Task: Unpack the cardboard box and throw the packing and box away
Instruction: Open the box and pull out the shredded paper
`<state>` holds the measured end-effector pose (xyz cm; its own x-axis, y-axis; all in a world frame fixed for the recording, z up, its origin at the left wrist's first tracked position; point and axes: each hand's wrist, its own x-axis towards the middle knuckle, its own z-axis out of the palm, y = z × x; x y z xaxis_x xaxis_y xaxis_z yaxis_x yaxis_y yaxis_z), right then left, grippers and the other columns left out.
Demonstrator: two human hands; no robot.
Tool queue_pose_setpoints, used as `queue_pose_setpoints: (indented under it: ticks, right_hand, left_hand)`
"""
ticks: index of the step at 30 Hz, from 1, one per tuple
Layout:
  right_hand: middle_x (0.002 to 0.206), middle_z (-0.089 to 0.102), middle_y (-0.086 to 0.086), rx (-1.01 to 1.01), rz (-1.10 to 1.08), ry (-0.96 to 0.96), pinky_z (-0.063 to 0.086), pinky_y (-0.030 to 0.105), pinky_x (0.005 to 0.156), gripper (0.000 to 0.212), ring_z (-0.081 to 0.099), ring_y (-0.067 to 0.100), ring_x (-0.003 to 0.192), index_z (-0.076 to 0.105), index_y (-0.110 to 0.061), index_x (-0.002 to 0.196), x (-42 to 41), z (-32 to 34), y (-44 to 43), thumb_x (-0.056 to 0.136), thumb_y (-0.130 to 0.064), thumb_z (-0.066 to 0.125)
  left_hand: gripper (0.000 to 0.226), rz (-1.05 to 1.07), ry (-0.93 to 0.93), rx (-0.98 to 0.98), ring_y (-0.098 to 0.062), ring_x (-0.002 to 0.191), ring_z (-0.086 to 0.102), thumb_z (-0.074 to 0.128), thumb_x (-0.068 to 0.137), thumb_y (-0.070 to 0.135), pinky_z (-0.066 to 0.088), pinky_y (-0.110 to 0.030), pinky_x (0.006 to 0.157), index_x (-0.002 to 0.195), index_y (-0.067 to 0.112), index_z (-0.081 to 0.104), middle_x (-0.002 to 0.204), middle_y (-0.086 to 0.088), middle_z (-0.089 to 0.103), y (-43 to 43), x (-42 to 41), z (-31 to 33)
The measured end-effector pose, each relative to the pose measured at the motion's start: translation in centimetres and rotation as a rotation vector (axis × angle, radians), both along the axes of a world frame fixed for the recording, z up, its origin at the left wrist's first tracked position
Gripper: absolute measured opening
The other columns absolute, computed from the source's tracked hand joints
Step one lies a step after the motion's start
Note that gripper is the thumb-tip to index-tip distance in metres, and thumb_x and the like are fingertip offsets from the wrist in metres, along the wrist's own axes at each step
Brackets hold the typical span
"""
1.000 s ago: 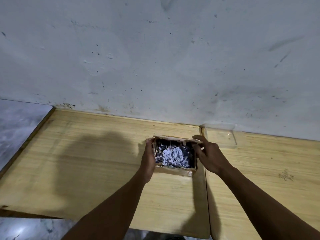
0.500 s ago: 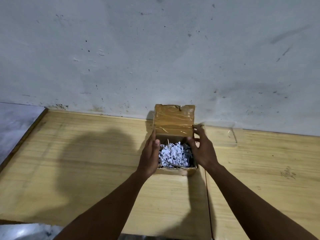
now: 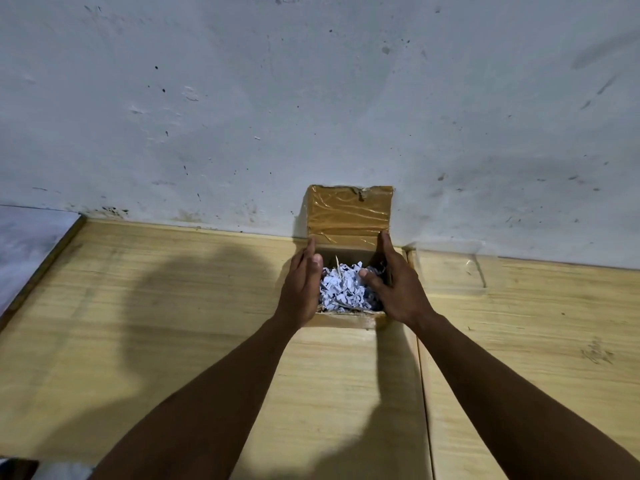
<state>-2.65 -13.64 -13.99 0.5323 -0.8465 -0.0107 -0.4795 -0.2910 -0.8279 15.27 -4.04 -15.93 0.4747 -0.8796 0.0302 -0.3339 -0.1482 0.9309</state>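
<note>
A small cardboard box [image 3: 346, 320] stands on the wooden table near the wall. Its taped lid [image 3: 349, 213] is flipped up and leans toward the wall. White shredded paper packing [image 3: 343, 289] fills the box to the top; whatever lies under it is hidden. My left hand [image 3: 300, 289] rests flat against the box's left side, thumb at the rim. My right hand [image 3: 394, 289] lies along the right side, with its thumb on the paper shreds. Neither hand has lifted anything.
The wooden table [image 3: 173, 323] is made of two tops with a seam [image 3: 420, 375] just right of the box. A clear plastic piece [image 3: 450, 268] lies to the right of the box by the wall. The table's left edge [image 3: 41, 271] borders a marbled floor.
The lid has been swung up from over the box to upright against the wall. Both hands moved from the lid's edges down to the sides of the box.
</note>
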Motion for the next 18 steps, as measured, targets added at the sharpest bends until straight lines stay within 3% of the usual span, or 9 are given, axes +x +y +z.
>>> queue_pose_setpoints:
  ticks: [2, 4, 7, 9, 11, 13, 18]
  right_hand:
    - [0.145, 0.045, 0.001, -0.017, -0.02, 0.047, 0.046, 0.023, 0.091, 0.084, 0.052, 0.005, 0.118, 0.011, -0.04, 0.155, 0.0, 0.0, 0.1, 0.089, -0.053, 0.061]
    - [0.148, 0.042, 0.002, -0.205, -0.111, 0.197, 0.05, 0.038, 0.092, 0.074, 0.046, 0.017, 0.127, 0.026, -0.039, 0.152, -0.1, 0.4, 0.4, 0.088, -0.057, 0.06]
    - [0.12, 0.058, 0.005, -0.613, -0.137, 0.152, 0.052, 0.044, 0.081, 0.04, 0.053, 0.025, 0.111, 0.065, -0.021, 0.117, 0.7, 2.2, 0.8, 0.079, -0.035, 0.066]
    - [0.112, 0.06, 0.004, -0.505, 0.09, 0.209, 0.052, 0.04, 0.08, 0.041, 0.056, 0.023, 0.103, 0.066, -0.019, 0.111, 2.0, 3.4, 1.1, 0.073, -0.032, 0.065]
    - [0.118, 0.06, 0.004, -0.25, 0.304, 0.475, 0.053, 0.037, 0.084, 0.057, 0.058, 0.026, 0.107, 0.061, -0.022, 0.124, 3.8, 3.7, 1.2, 0.07, -0.04, 0.07]
    - [0.123, 0.059, 0.007, -0.124, 0.412, 0.734, 0.054, 0.038, 0.088, 0.07, 0.06, 0.029, 0.108, 0.053, -0.022, 0.133, 5.3, 3.5, 0.7, 0.07, -0.044, 0.073]
    - [0.115, 0.06, 0.007, -0.19, 0.472, 0.939, 0.056, 0.037, 0.085, 0.054, 0.063, 0.026, 0.098, 0.062, -0.016, 0.12, 7.7, 3.0, -0.2, 0.072, -0.035, 0.08]
  left_hand:
    - [0.066, 0.001, 0.009, -0.012, -0.009, 0.14, 0.033, 0.018, 0.096, 0.059, 0.029, -0.026, 0.111, 0.154, 0.029, 0.024, 0.156, 0.0, 0.036, 0.0, 0.0, 0.1]
    - [0.06, 0.002, 0.006, -0.024, -0.006, 0.142, 0.031, 0.019, 0.1, 0.052, 0.027, -0.017, 0.111, 0.154, 0.028, 0.025, 0.157, 0.001, 0.035, 0.1, -0.1, 0.2]
    - [0.057, 0.002, 0.019, -0.029, -0.002, 0.139, 0.031, 0.021, 0.101, 0.048, 0.025, -0.002, 0.102, 0.154, 0.027, 0.027, 0.157, 0.003, 0.035, 0.3, 0.0, 0.5]
    - [0.058, 0.014, 0.037, -0.034, -0.004, 0.14, 0.033, 0.022, 0.1, 0.05, 0.028, -0.012, 0.108, 0.153, 0.028, 0.028, 0.156, 0.004, 0.036, 0.4, -0.1, 0.5]
    - [0.056, 0.024, 0.049, -0.032, -0.005, 0.14, 0.033, 0.021, 0.101, 0.049, 0.03, -0.022, 0.111, 0.153, 0.028, 0.029, 0.156, 0.003, 0.036, 0.4, -0.2, 0.5]
    - [0.054, 0.026, 0.042, -0.026, -0.004, 0.138, 0.032, 0.02, 0.103, 0.047, 0.03, -0.023, 0.11, 0.153, 0.029, 0.028, 0.156, 0.003, 0.036, 0.5, -0.2, 0.6]
    - [0.052, 0.034, 0.065, -0.017, -0.003, 0.137, 0.033, 0.02, 0.104, 0.046, 0.029, -0.022, 0.11, 0.152, 0.03, 0.029, 0.156, 0.005, 0.037, 0.4, -0.2, 0.5]
